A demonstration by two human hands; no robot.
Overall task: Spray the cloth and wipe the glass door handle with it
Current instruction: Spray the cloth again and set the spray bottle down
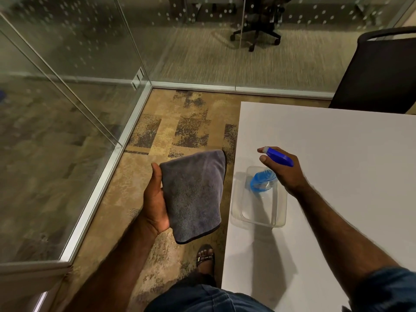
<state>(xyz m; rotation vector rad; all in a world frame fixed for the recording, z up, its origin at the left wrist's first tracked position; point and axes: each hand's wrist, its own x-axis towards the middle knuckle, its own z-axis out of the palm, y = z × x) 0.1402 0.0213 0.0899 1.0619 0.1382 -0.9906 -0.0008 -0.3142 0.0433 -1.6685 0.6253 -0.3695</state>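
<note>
Left hand (155, 203) palm up over the carpet, fingers hidden under a folded grey microfibre cloth (193, 195), thumb (157, 174) pressed along its left edge. Soft, napped pile, rounded corners, a thin dark stitched border; lower corner hanging free past the heel of the hand.

Right hand (284, 171) wrapped round the neck of a spray bottle (263, 181), raised over the white table (337, 176). Blue plastic trigger head (279, 156) with a pale nozzle tip pointing left toward the cloth, index and middle fingers extended along the front of the head; whether pressing the trigger, cannot tell. Clear bottle body, blue liquid inside, tilted down above a clear plastic rectangular container (258, 212) with rounded corners, sitting near the table's left edge. Contact between bottle and container not discernible.

Cloth and nozzle near each other but apart, a gap of carpet and table edge between.

Smooth matte tabletop, shadows of arm and bottle across it. Mottled tan and brown carpet (180, 122) below, blocky dark patches. Glass partition walls (67, 86) at left and ahead, set in brushed aluminium floor channels (108, 176), frosted dots scattered across the upper panes. Door handle not identifiable here. Black mesh-backed chair (378, 73) at the table's far corner; a black swivel chair (258, 25) on castors beyond the glass. Sandalled foot (204, 257) on the carpet beside the table, denim (202, 298) at the bottom edge.
</note>
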